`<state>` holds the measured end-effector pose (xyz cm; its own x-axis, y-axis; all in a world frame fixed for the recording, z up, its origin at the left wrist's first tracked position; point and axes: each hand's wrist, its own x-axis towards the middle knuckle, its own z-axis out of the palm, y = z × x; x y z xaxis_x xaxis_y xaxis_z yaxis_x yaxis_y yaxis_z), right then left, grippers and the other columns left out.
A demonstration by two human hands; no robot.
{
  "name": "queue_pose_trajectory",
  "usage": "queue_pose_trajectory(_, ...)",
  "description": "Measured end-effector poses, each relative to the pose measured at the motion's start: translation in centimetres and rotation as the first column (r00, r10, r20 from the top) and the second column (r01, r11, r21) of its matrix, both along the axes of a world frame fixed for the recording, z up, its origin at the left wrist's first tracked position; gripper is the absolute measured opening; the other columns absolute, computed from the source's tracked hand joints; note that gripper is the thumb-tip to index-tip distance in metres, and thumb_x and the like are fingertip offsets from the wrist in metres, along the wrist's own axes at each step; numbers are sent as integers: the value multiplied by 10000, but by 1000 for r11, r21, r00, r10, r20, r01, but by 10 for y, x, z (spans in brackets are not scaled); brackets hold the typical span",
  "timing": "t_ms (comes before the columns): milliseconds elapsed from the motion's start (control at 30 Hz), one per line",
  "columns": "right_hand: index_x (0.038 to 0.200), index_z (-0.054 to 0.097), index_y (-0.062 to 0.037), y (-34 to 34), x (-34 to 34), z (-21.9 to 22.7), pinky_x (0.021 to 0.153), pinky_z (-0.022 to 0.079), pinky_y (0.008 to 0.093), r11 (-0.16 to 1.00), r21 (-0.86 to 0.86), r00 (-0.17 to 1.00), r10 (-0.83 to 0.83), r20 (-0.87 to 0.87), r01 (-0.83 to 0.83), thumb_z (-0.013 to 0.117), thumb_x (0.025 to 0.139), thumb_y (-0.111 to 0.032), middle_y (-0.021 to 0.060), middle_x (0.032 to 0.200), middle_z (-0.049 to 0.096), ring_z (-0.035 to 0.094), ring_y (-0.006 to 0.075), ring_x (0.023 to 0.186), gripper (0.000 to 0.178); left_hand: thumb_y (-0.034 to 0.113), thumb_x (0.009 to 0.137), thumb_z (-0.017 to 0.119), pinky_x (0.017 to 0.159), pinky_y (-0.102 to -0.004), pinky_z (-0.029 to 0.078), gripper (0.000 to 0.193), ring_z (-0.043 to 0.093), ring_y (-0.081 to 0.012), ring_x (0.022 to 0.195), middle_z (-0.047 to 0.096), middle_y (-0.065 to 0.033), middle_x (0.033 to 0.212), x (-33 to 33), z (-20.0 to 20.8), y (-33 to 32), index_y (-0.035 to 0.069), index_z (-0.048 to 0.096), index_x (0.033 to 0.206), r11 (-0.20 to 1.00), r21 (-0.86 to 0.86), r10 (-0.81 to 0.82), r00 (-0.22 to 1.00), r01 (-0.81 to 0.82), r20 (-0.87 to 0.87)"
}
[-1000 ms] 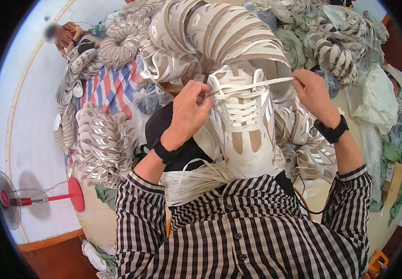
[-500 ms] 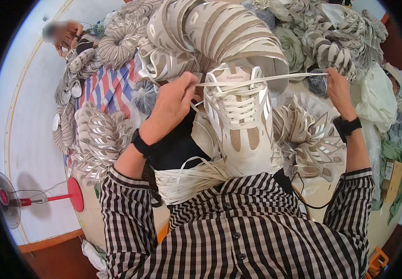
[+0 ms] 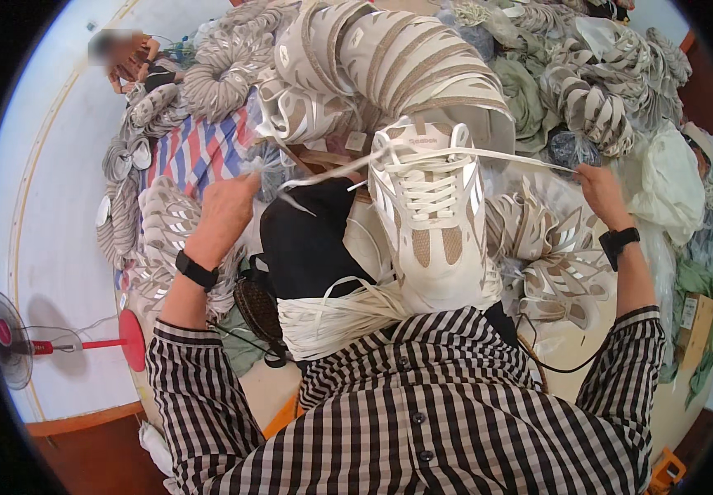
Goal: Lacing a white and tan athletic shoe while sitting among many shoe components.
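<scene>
Lacing a white-and-beige sneaker point(image 3: 431, 223) at centre, near the torso. Left hand point(image 3: 226, 206) and right hand point(image 3: 600, 186) each pinch 1 end of the white lace point(image 3: 497, 155), spread wide; equal tension should seat it flat.

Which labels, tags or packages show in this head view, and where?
Small white paper tag: rectangular, on the stacked beige-and-white shoe uppers behind the white-and-beige sneaker.
Woven tongue label: small pale patch at the top of the sneaker's tongue.
Brown cardboard box: at the right edge, bearing a small white sticker.
No screens or signs in view.
</scene>
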<state>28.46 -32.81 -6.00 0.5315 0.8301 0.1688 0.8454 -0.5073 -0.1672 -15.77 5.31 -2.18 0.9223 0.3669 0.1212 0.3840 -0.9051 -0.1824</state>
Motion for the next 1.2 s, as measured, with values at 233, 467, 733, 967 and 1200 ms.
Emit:
queue_pose_trajectory(233, 827, 577, -4, 29, 10, -17, 658, 441, 467, 990, 91, 989, 117, -91, -109, 528, 825, -94, 215, 736, 595, 570, 413, 739, 102, 90, 834, 560, 613, -386, 474, 196, 608, -331, 671, 622, -185, 820, -5, -7, -13, 51, 593, 1024, 845, -526, 319, 879, -95, 354)
queue_pose_trajectory(467, 901, 554, -14, 33, 23, -21, 647, 440, 446, 961, 263, 986, 45, 160, -87, 501, 826, -42, 230, 748, 582, 562, 420, 735, 96, 55, 741, 651, 621, -335, 473, 352, 587, -234, 678, 553, -102, 927, 93, -31, -85, 56, 564, 1083, 715, -639, 225, 772, 284, 595)
queue_pose_trajectory(733, 997, 545, -34, 48, 14, 18, 598, 441, 302, 785, 596, 944, 47, -328, 168, 469, 898, -62, 98, 742, 617, 583, 182, 659, 128, 1, 774, 584, 571, -318, 444, 141, 545, -174, 617, 533, -78, 805, 119, -41, -96, 30, 506, 888, 810, -475, 119, 697, 344, 707)
queue_pose_trajectory(967, 876, 583, -43, 107, -70, 21, 637, 448, 225, 711, 690, 494, 556, -669, 135, 568, 880, -84, -9, 773, 613, 556, 66, 704, 44, 40, 858, 550, 479, -192, 380, 39, 456, -58, 527, 546, -7, 708, 101, -3, -87, 25, 520, 879, 276, -924, 425, 828, 265, 365)
queue_pose_trajectory(1200, 807, 591, -43, 140, -114, 9, 584, 387, 190, 731, 660, 400, 559, -726, 174, 632, 865, -137, -46, 722, 556, 466, 25, 663, 117, 73, 759, 620, 574, -369, 447, 159, 551, -305, 622, 553, -133, 727, 81, 0, -71, 32, 533, 886, 871, -433, -10, 891, 231, 454)
